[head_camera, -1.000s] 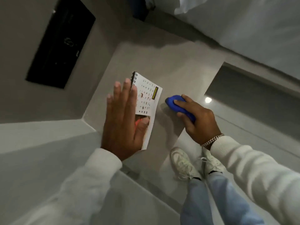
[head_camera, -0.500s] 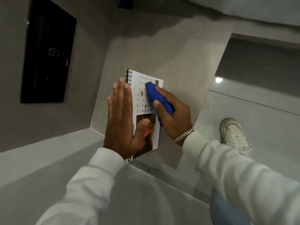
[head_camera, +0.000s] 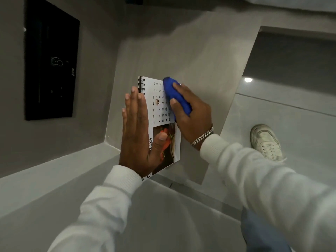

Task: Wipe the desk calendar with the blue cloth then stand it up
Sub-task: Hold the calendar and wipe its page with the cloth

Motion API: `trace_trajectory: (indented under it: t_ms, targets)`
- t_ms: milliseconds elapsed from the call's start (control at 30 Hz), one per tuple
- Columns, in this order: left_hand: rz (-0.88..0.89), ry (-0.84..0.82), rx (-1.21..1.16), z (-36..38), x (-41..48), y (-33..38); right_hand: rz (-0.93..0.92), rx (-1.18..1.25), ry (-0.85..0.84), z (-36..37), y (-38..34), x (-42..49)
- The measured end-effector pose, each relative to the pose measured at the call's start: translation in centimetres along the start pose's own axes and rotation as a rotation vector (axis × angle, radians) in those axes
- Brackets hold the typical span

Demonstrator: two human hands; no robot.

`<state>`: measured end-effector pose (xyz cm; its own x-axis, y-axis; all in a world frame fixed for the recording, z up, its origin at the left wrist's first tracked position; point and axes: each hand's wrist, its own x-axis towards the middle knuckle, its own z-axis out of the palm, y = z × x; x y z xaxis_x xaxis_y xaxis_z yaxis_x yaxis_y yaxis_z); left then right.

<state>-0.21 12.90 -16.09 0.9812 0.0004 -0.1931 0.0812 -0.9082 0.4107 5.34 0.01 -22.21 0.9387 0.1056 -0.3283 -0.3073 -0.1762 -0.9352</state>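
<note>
The white desk calendar (head_camera: pixel 157 104) with a black spiral binding lies flat on the grey shelf (head_camera: pixel 196 57). Its page shows a date grid, "2026" and a food photo. My left hand (head_camera: pixel 138 130) presses flat on its left half, fingers stretched out and together, thumb on the photo. My right hand (head_camera: pixel 190 113) is closed around the bunched blue cloth (head_camera: pixel 177 96) and holds it against the calendar's right side, over the date grid. The cloth and hand hide the page's right edge.
A black panel (head_camera: pixel 51 66) hangs on the wall at the left. The shelf's right edge drops to a glossy grey floor where a white sneaker (head_camera: pixel 266 142) stands. A lower grey ledge (head_camera: pixel 45 179) runs across the near left.
My right hand brought the blue cloth from the bare shelf onto the calendar, then slid it toward the page's right edge. The view has shifted. My left hand stays flat on the calendar.
</note>
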Motion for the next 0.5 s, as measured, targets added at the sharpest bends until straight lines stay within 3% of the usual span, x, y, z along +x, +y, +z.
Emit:
trace_trajectory:
  t_ms: [333, 500]
  targets:
    - [-0.006, -0.010, -0.024, -0.2, 0.1, 0.3, 0.009, -0.028, -0.244, -0.4, 2.4, -8.7]
    - [-0.012, -0.021, -0.029, -0.1, 0.0, 0.2, -0.021, -0.031, -0.112, 0.0, 0.7, -3.7]
